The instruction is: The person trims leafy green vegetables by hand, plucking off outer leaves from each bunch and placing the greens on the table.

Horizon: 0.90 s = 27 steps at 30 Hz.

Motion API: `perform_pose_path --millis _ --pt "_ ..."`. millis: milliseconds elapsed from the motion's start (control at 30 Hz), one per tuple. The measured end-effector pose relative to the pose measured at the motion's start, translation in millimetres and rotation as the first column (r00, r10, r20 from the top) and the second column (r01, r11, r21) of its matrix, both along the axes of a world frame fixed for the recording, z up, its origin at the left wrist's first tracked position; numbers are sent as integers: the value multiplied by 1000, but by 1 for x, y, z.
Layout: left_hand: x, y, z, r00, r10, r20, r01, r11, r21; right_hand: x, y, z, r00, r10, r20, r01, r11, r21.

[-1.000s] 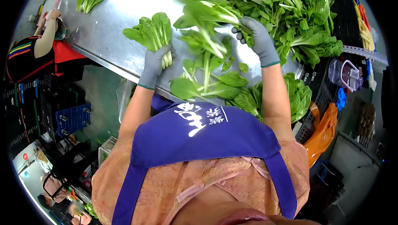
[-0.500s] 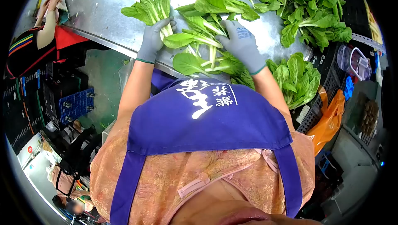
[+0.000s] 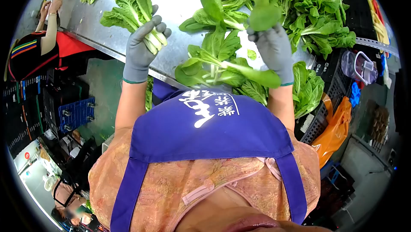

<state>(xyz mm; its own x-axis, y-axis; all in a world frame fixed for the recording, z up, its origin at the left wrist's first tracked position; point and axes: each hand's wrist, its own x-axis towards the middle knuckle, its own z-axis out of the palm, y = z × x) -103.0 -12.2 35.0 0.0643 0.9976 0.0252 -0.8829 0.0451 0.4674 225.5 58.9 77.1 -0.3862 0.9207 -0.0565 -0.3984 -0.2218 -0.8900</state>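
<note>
The matte-gloved left hand (image 3: 139, 48) grasps a fanned, pale-stalked bunch (image 3: 128, 16) — the right hand (image 3: 274, 49), partly behind a blurred oval leaf (image 3: 264, 17) — grip unclear.

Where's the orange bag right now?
Head view, right side: the orange bag is beside the dark perforated crate, lower in the picture than the clear jug.

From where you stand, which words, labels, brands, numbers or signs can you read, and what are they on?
"6" (or "9", depending on which way up it goes): on the red round sign, lower left.
Apron: white Chinese-style characters, too slanted and stylised to read surely.
Black crate, right: white marks, too small to read.
White label, right: any print is too small to read.
No brand can be read.
</note>
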Motion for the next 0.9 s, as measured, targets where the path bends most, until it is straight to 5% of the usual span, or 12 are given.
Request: perform_pose_path --millis 133,200,400,500,533,733,900 --pt "36 3 17 976 -3 -220 -19 995 -96 -9 -8 -21 994 112 -9 -112 993 -34" --pt "52 0 10 804 82 -588 -60 997 58 -17 -14 -26 991 108 -73 -113 991 -66" --pt "102 6 31 931 93 -353 -166 969 -181 -47 -26 -33 976 -9 -218 -36 979 -202" --pt "102 6 25 591 213 -778 -175 975 133 -49 -26 -51 991 136 -8 -136 988 -70" --pt "98 8 18 371 395 -841 -89 916 391 -51 -28 -49 992 126 -19 -128 984 -125" --pt "102 8 22 677 145 -721 -217 976 -7 -53 -33 -53 978 153 -144 -172 977 -129" --pt "99 8 22 675 86 -733 -171 984 -43 -58 -41 -39 993 57 100 -48 995 -93"
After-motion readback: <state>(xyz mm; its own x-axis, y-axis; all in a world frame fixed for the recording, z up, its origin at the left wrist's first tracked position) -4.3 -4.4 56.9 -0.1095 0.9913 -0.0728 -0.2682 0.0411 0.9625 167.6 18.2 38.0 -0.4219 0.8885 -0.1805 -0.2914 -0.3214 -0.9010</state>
